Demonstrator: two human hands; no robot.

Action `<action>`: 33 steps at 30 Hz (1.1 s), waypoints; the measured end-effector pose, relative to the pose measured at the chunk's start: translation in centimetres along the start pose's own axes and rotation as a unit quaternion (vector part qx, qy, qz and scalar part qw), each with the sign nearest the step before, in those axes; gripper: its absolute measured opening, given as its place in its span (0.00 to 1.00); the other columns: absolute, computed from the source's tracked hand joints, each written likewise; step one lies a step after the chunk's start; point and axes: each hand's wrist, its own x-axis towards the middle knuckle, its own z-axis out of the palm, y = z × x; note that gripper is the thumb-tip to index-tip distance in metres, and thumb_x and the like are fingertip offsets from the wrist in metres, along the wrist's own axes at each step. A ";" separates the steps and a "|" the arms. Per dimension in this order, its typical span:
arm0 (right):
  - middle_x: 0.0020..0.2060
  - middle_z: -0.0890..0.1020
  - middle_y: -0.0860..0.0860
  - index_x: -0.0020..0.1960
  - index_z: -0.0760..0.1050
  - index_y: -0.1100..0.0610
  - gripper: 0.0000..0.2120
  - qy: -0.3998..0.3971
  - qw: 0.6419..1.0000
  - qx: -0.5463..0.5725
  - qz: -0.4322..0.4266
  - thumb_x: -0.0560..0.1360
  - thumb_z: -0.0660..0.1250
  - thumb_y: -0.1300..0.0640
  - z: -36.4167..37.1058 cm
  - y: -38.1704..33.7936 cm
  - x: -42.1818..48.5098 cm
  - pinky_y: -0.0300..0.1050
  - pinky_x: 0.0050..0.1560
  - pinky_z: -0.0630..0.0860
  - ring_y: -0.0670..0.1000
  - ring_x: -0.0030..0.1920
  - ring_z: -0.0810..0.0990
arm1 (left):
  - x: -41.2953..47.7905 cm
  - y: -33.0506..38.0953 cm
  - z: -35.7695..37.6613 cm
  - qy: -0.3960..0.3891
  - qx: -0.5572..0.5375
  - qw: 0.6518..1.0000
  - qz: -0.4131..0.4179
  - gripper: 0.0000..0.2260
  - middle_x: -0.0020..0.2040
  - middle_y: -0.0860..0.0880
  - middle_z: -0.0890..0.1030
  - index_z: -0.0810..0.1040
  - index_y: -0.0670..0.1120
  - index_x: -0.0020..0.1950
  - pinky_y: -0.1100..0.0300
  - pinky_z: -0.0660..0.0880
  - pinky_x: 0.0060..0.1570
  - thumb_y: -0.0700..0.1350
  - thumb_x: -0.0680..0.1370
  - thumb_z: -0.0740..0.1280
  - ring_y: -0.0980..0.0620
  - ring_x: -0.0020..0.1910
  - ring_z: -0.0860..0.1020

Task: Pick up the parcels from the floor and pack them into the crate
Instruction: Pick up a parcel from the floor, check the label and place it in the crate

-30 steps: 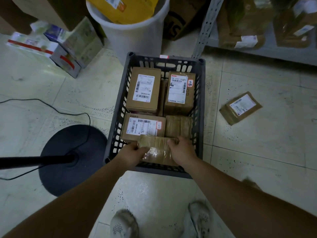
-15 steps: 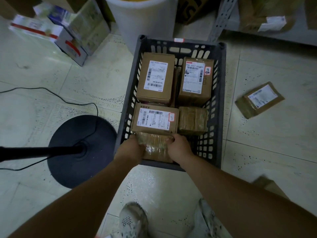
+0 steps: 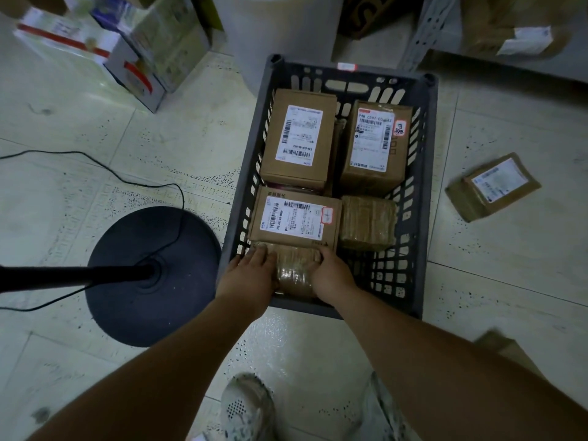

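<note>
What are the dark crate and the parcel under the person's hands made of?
Crate: apparently moulded plastic, dark grey and matt, judging by its slotted lattice walls. Parcel: probably a cardboard box wrapped in brown packing tape; its surface wrinkles and glints.

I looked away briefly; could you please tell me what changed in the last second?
The left hand and right hand lowered the taped parcel into the near left corner of the crate, still gripping it. The four packed boxes and floor parcel stayed put.
</note>
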 end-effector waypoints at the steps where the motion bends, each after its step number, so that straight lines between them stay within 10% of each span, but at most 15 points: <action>1: 0.64 0.75 0.55 0.74 0.63 0.51 0.22 -0.009 1.000 -0.010 0.004 0.80 0.57 0.57 -0.2 -0.3 0.0 0.46 0.59 0.74 0.56 0.59 0.76 | 0.1 0.0 -0.1 -0.002 -0.007 1.000 0.003 0.28 0.78 0.46 0.52 0.51 0.47 0.77 0.50 0.51 0.74 0.50 0.80 0.58 0.47 0.77 0.53; 7: 0.64 0.76 0.54 0.74 0.62 0.49 0.21 0.002 0.999 0.036 0.003 0.81 0.57 0.53 -3.4 -1.7 -2.5 0.44 0.54 0.73 0.55 0.59 0.76 | -0.4 0.9 -4.0 -0.011 -0.131 0.991 0.002 0.28 0.73 0.48 0.65 0.61 0.49 0.74 0.49 0.66 0.68 0.46 0.76 0.66 0.47 0.70 0.66; 14: 0.61 0.78 0.54 0.67 0.69 0.54 0.17 0.086 0.995 0.051 -0.007 0.81 0.57 0.49 -11.2 0.3 -8.3 0.42 0.51 0.70 0.54 0.56 0.76 | -2.0 8.0 -8.6 -0.031 -0.281 0.959 0.025 0.28 0.74 0.48 0.65 0.60 0.48 0.75 0.54 0.62 0.72 0.51 0.78 0.65 0.47 0.72 0.64; 20: 0.73 0.67 0.55 0.76 0.59 0.56 0.27 0.134 0.989 0.044 0.041 0.81 0.58 0.46 -18.3 7.8 -12.8 0.45 0.68 0.64 0.56 0.71 0.67 | -4.2 19.0 -9.4 -0.058 -0.317 0.941 0.105 0.22 0.64 0.56 0.73 0.66 0.52 0.70 0.65 0.68 0.59 0.52 0.77 0.64 0.54 0.61 0.73; 23: 0.72 0.68 0.56 0.76 0.60 0.56 0.27 0.143 0.988 0.018 0.051 0.81 0.58 0.46 -22.1 13.4 -14.1 0.48 0.70 0.65 0.57 0.70 0.69 | -4.6 25.2 -7.1 -0.097 -0.335 0.930 0.113 0.31 0.73 0.53 0.67 0.62 0.57 0.73 0.50 0.65 0.70 0.63 0.72 0.65 0.47 0.71 0.67; 33: 0.74 0.65 0.56 0.77 0.58 0.56 0.30 0.133 0.986 -0.009 0.096 0.80 0.59 0.44 -31.9 33.7 -14.4 0.50 0.70 0.64 0.57 0.72 0.66 | -3.2 40.5 5.7 -0.140 -0.263 0.953 0.052 0.34 0.79 0.49 0.50 0.50 0.50 0.78 0.56 0.50 0.75 0.56 0.78 0.63 0.50 0.77 0.51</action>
